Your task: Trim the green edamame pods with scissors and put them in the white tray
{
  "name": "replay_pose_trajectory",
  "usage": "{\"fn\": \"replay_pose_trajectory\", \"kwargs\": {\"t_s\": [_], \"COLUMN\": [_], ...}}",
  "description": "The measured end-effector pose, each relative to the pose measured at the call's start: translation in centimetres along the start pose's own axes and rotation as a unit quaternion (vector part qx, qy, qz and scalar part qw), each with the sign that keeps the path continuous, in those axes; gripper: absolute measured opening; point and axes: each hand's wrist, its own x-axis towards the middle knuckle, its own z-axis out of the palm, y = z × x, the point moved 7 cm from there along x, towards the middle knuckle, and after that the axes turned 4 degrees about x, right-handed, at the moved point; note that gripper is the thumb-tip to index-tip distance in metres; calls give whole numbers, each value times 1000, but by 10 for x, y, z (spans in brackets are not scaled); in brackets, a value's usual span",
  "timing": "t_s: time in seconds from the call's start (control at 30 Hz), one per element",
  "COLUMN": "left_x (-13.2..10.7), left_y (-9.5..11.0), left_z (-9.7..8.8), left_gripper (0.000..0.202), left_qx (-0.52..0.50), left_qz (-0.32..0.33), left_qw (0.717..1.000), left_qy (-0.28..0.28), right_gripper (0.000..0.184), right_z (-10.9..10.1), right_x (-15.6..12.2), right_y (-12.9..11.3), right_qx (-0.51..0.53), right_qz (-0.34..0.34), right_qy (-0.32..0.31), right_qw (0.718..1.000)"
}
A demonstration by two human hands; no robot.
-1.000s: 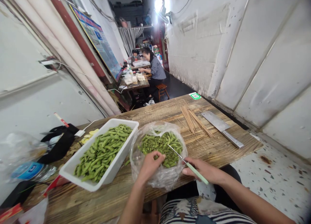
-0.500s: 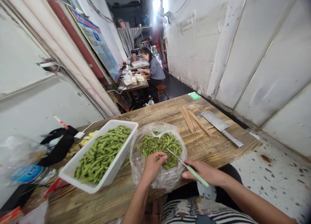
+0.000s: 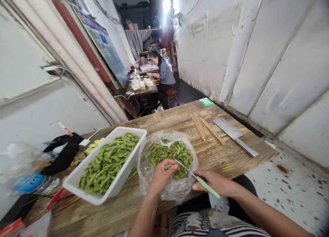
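Fingers [image 3: 175, 163] of left hand [image 3: 161, 175] pinched round a green pod [image 3: 166, 168], above loose pods [image 3: 183, 151] in a clear bag [image 3: 177, 191]; right hand [image 3: 216, 182] wrapped on green-handled scissors [image 3: 209, 188], tips by left fingers.

A striped, printed top [image 3: 213, 224] sits above black trousers [image 3: 246, 184].

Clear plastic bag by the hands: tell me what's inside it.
Green pods show inside the clear plastic bag. The left hand and the scissors in the right hand cover some; whatever lies beneath the top layer is hidden.
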Motion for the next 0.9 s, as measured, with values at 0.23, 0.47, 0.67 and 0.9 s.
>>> {"fn": "replay_pose_trajectory", "kwargs": {"t_s": [0.23,0.47,0.67,0.9], "left_x": [-2,-2,-5,-6], "left_y": [-2,-5,7,-1], "left_z": [-1,-2,-29,-14], "left_gripper": [31,35,35,48], "left_qx": [9,19,154,-1], "left_qz": [-24,-24,70,11], "left_qw": [1000,999,975,998], "left_qy": [-13,-18,146,59], "right_gripper": [42,43,42,39], "right_z": [0,0,1,0], "right_x": [1,0,2,3], "right_y": [-5,-7,-2,-1], "right_qx": [37,80,97,131], "right_qz": [-5,-13,3,10], "right_qy": [10,23,33,50], "right_qw": [999,996,995,990]}}
